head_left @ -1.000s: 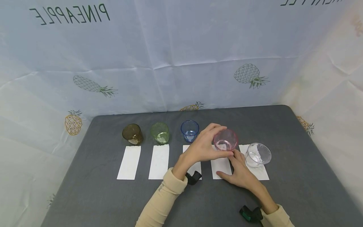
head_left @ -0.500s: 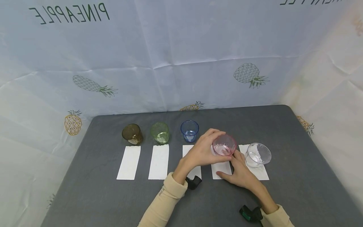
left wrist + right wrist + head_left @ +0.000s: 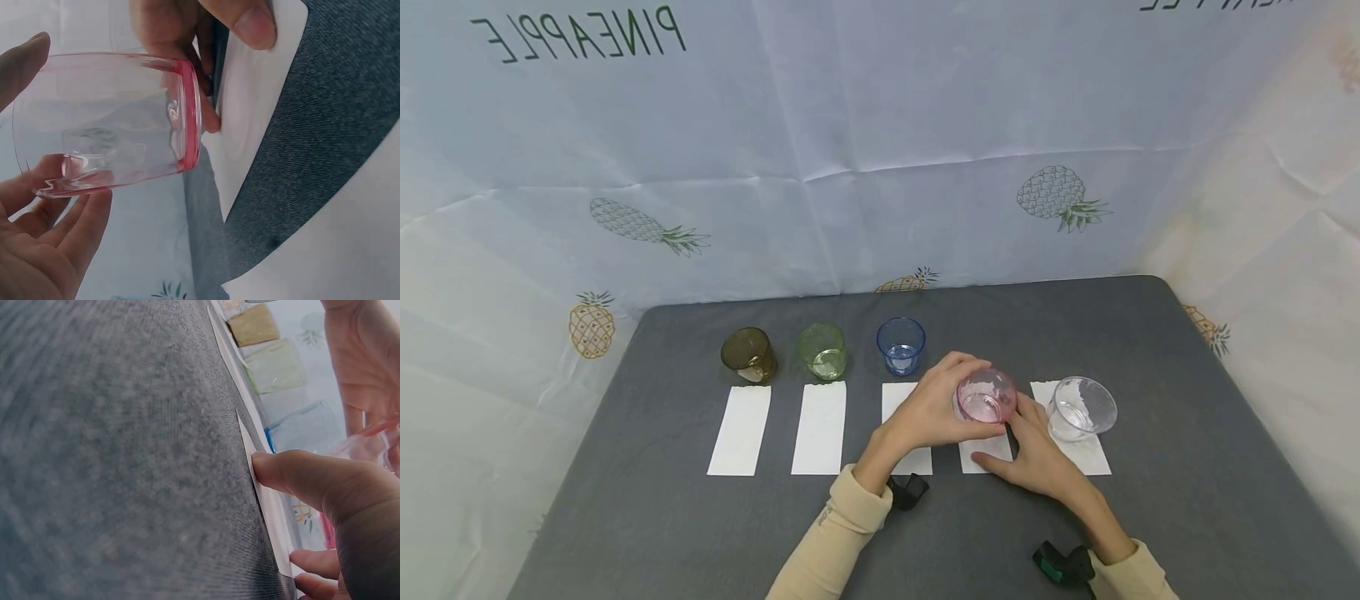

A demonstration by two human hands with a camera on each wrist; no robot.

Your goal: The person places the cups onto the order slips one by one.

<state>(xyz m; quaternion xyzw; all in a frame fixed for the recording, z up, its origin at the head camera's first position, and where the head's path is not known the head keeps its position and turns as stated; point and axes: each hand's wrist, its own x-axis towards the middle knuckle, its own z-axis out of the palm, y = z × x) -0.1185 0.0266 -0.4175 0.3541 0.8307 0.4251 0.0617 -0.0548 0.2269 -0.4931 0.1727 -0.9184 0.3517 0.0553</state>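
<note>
The left hand (image 3: 936, 408) grips the pink glass (image 3: 987, 397) between thumb and fingers, over a white paper strip (image 3: 987, 454). In the left wrist view the pink glass (image 3: 106, 125) shows its pinkish-red base clear of the table. The right hand (image 3: 1045, 457) rests on that strip with thumb and fingers spread, its fingertips close to the glass. In the right wrist view the thumb of the right hand (image 3: 337, 494) presses the edge of the paper (image 3: 269, 519). Right of this hand, the clear glass (image 3: 1082, 408) stands on another strip (image 3: 1093, 457).
Behind their paper strips stand a brown glass (image 3: 750, 355), a green glass (image 3: 822, 351) and a blue glass (image 3: 901, 345). Strips lie in front of the brown one (image 3: 740, 432) and the green one (image 3: 819, 430). A pineapple-print cloth (image 3: 850, 225) hangs behind the grey table (image 3: 647, 417).
The left hand has brought the pink glass nearer the person and slightly left, and the glass has tilted. The right hand has stayed in place on the paper.
</note>
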